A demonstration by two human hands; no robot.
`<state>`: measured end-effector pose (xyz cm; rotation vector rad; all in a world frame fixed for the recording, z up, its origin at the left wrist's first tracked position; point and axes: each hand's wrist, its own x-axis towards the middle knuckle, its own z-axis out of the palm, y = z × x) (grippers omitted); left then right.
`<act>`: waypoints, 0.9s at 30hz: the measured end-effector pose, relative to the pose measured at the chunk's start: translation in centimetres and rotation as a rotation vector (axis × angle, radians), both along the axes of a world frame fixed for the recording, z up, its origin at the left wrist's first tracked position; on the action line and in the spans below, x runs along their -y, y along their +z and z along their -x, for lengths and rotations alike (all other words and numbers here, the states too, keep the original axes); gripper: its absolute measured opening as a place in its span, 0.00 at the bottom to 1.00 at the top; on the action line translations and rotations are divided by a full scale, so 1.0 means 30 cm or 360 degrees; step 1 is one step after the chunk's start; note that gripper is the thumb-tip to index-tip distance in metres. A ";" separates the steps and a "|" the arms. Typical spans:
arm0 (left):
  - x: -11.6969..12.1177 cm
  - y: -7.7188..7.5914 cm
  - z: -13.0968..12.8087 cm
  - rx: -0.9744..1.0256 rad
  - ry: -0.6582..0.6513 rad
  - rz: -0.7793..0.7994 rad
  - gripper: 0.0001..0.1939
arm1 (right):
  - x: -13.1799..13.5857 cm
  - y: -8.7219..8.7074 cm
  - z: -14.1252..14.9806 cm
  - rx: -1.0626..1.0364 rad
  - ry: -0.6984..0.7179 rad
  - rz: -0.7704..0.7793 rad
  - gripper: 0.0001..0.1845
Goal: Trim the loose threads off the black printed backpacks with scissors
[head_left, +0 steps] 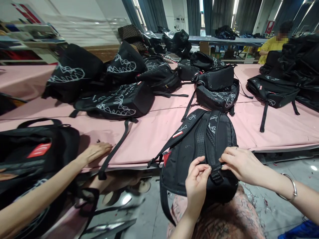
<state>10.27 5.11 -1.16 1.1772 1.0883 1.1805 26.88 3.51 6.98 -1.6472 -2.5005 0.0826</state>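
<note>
A black backpack [191, 146] with white line drawings and a red tag leans over the table's front edge onto my lap, its strap side facing up. My left hand [198, 177] is closed in a pinch at the left edge of a shoulder strap [211, 146], just above its black buckle [216, 176]. On the opposite edge of that strap, the fingers of my right hand [238, 164] are pinched together. A silver bangle [290, 187] circles my right wrist. Whatever thin part lies between the fingertips is mostly hidden.
The pink-covered table [149, 132] carries several black backpacks, including a stacked pair [216, 86] straight ahead. At left, a co-worker's arm [62, 176] reaches across beside an open backpack [37, 146]. A person in yellow [270, 46] is at the back right. Scraps litter the floor [274, 199].
</note>
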 end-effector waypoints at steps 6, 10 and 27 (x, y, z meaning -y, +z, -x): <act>0.000 0.000 -0.001 -0.0050 0.0050 -0.0025 0.07 | -0.005 -0.012 0.016 0.0028 0.0011 -0.0047 0.06; -0.014 0.011 0.010 0.0518 -0.0043 0.0453 0.13 | 0.017 -0.064 -0.015 -0.0653 -0.0133 -0.0024 0.08; -0.182 0.000 -0.018 -0.0582 -0.0615 0.0219 0.20 | 0.129 -0.311 0.151 -0.0180 -0.0590 -0.0232 0.09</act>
